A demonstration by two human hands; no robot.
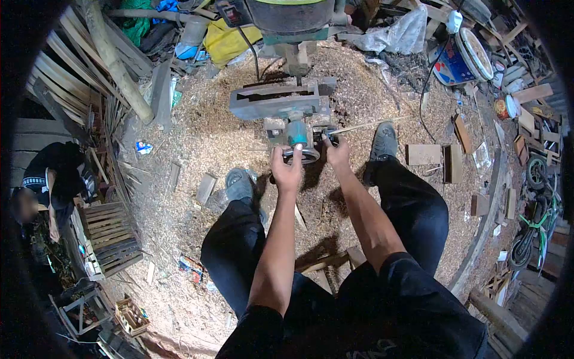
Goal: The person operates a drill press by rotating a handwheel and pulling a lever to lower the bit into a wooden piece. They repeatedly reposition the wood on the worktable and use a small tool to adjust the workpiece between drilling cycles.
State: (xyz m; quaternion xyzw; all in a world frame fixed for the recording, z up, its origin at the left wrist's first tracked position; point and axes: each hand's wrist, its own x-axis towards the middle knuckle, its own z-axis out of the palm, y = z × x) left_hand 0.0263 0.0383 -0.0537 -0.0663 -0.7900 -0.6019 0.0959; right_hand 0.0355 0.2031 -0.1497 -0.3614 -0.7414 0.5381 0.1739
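In the head view, my left hand [287, 169] is closed on the rim of a metal handwheel [310, 157] at the front of a machine. My right hand [336, 151], a little to the right, has its fingers curled round a dark handle [326, 136] beside the wheel's hub. Behind the wheel is a teal cylindrical housing [296, 133]. Above it, a grey block with a long slot [269, 107] lies across the machine's table. A vertical tool [298, 70] comes down from the machine head [293, 21] just behind that block.
Wood shavings cover the ground. A thin wood strip [365, 125] points right from the machine. Wood blocks [423, 154] lie near my right foot, another block [206, 188] near my left. A person [54, 170] sits far left by a slatted crate [110, 230]. A cable [426, 90] hangs at right.
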